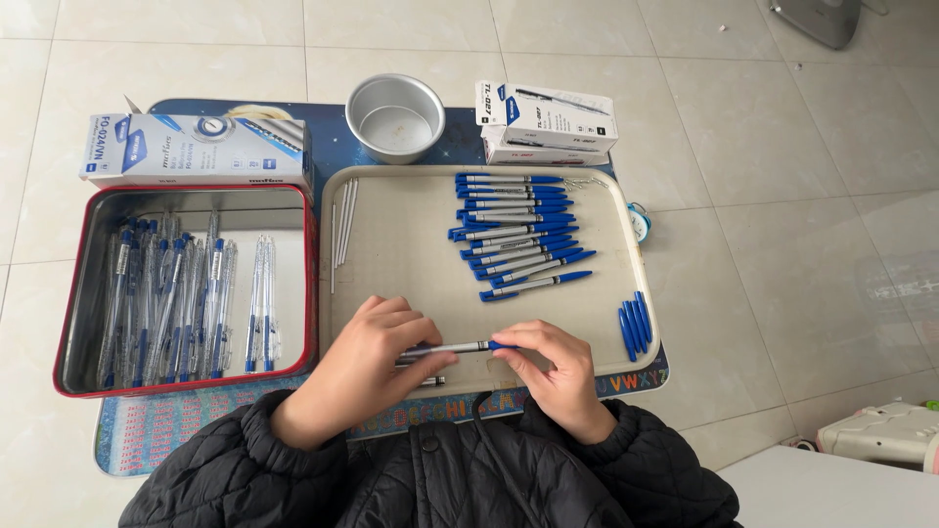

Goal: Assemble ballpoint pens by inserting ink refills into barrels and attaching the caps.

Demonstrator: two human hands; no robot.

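Head view — left hand (pixel 367 352) and right hand (pixel 553 367) both pinch one blue-tipped pen (pixel 452 347) over the beige tray (pixel 391 210). Step judged: assembly of pen ends; next calls for a straight push along the barrel.

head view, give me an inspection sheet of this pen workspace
surface: beige tray on a patterned mat, tiled floor beneath
job's things: pen held over the tray; finished pens in a row; blue caps; white refills
clutter: red tin of clear barrels; metal bowl; pen boxes
hands: left hand and right hand both grip the pen
cables: nothing seen
surroundings: white table corner lower right
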